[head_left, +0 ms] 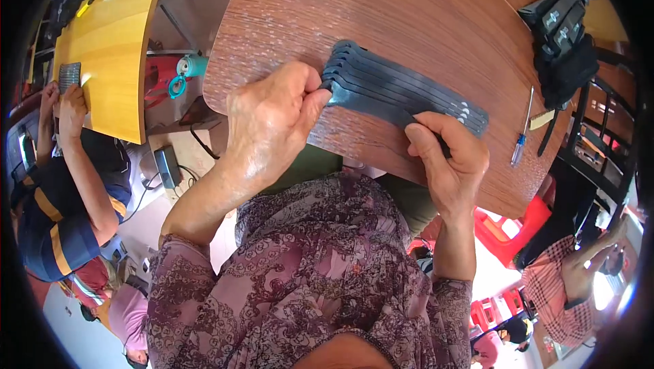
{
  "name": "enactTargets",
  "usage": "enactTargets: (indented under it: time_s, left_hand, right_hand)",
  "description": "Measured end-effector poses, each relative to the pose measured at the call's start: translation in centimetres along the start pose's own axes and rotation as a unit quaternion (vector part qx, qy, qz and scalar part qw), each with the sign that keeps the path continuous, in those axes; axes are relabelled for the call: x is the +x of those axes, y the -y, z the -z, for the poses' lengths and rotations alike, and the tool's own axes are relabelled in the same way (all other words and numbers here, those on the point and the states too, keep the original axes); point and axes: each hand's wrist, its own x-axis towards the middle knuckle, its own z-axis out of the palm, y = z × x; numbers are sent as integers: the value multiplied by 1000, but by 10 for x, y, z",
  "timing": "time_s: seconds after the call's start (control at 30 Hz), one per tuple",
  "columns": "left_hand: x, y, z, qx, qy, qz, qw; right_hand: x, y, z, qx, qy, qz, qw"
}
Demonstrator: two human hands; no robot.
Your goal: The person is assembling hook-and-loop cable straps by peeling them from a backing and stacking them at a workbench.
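Note:
A fanned stack of dark blue-grey fabric strips (pixel 395 86) lies on the wooden table, its layers overlapping and small white marks showing near the right end. My left hand (pixel 272 113) is closed, with thumb and forefinger pinching the stack's left end at the near corner. Toward the other end, my right hand (pixel 453 158) pinches the near edge of the lowest strip between thumb and forefinger. The other fingers of the right hand are curled in. What kind of article the strips are, I cannot tell.
On the brown table (pixel 272 14), a blue-handled screwdriver (pixel 520 145) lies at the right, beside a black strap (pixel 547 134). Black bundles (pixel 562 35) sit at the far right edge. Left, a co-worker's hands (pixel 70 106) hold a grey stack at a yellow table (pixel 112 55); a teal bottle (pixel 194 66) stands between.

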Motion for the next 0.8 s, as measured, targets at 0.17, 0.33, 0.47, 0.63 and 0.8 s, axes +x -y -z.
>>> enactTargets:
  time_s: [0.17,0.33,0.47,0.63,0.8]
  left_hand:
    - [1,3,2,3,3,-17,1000]
    - [-1,5,2,-2,-15,-43,999]
    - [0,7,2,-10,-21,-61,998]
    - [1,10,0,-6,-27,-78,997]
    - [0,9,1,-10,-34,-88,995]
  right_hand:
    - [0,3,0,-34,16,2,999]
    - [0,9,-2,-26,3,-34,999]
    - [0,11,-3,-14,-4,-85,996]
    - [0,10,-3,-16,-6,-80,997]
    - [-2,11,-4,-9,-10,-89,996]
